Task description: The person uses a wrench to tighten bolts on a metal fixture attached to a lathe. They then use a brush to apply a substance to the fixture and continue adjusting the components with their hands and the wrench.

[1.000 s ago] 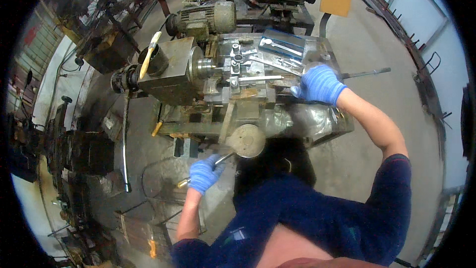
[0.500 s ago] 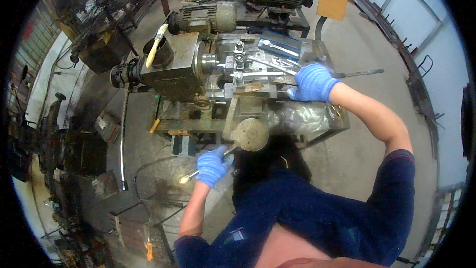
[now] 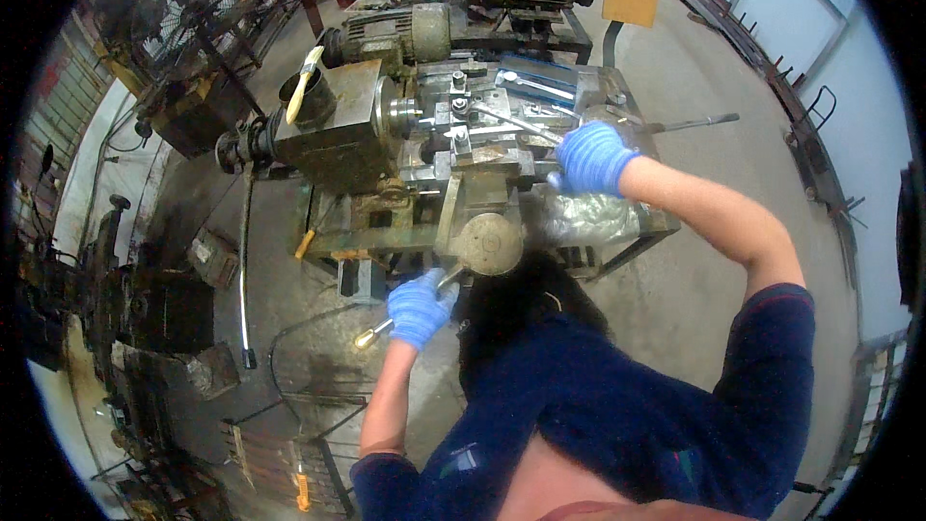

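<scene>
Now, right hand [image 3: 593,156] (gripping rod [image 3: 519,123]), nearer spindle [image 3: 405,117]

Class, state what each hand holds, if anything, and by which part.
Left hand: the metal handle, the grip around its middle, between the brass-coloured end and the round disc. Right hand: the long metal bar, by its right end.

Left of centre in the lower half of the frame, the person's gloved left hand [image 3: 420,312] grips a metal handle [image 3: 376,333] beside a round disc [image 3: 490,244]. Right of centre, the gloved right hand [image 3: 590,157] closes around a metal bar [image 3: 516,123]; at upper left, a yellowish brush [image 3: 304,87] leans across a dark can [image 3: 316,108].
</scene>
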A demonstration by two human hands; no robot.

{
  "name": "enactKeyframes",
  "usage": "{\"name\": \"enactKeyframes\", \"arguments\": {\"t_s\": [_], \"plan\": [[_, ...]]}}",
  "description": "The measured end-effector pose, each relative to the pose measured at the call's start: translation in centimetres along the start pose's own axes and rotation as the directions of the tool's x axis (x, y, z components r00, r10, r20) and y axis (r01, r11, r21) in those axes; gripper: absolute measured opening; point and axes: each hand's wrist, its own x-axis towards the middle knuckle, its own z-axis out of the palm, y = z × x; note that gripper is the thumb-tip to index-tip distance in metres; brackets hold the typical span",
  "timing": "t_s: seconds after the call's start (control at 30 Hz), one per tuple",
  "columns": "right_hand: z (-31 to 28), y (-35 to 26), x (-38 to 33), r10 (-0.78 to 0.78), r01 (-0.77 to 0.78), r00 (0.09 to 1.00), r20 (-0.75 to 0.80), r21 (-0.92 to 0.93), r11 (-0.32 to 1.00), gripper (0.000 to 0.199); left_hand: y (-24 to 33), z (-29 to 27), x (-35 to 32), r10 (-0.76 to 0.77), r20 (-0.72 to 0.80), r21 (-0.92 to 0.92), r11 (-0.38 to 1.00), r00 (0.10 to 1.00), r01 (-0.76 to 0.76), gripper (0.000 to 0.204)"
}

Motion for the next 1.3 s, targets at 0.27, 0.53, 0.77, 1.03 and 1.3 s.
{"name": "enactKeyframes", "arguments": {"t_s": [0.27, 0.53, 0.77, 1.03, 1.3], "plan": [[3.3, -1.5, 0.6, 0.162, -0.144, 0.977, -0.141, 0.132, 0.981, 0.036, 0.6, -0.1, -0.1, -0.018, -0.052, 0.034, 0.999, 0.999, 0.02, 0.028], [2.6, 0.1, 1.0, 0.138, -0.126, 0.986, -0.095, 0.128, 0.984, 0.04, 0.8, -0.1, -0.2, -0.04, -0.067, 0.052, 0.998, 0.997, 0.043, 0.033], [2.5, 0.6, 1.0, 0.102, -0.086, 0.987, -0.125, 0.126, 0.988, 0.043, 0.8, -1.0, 0.2, -0.109, 0.026, 0.046, 0.993, 0.994, 0.108, 0.037], [2.9, 1.4, 2.0, 0.079, -0.064, 0.982, -0.173, 0.093, 0.994, 0.043, 0.6, -1.1, 0.2, -0.103, 0.031, 0.006, 0.995, 0.994, 0.102, 0.028], [4.2, 8.7, 7.1, -0.067, 0.053, 0.984, -0.164, -0.086, 0.995, 0.045, 1.1, -1.1, 0.7, -0.162, 0.095, 0.048, 0.986, 0.982, 0.158, 0.035]]}}
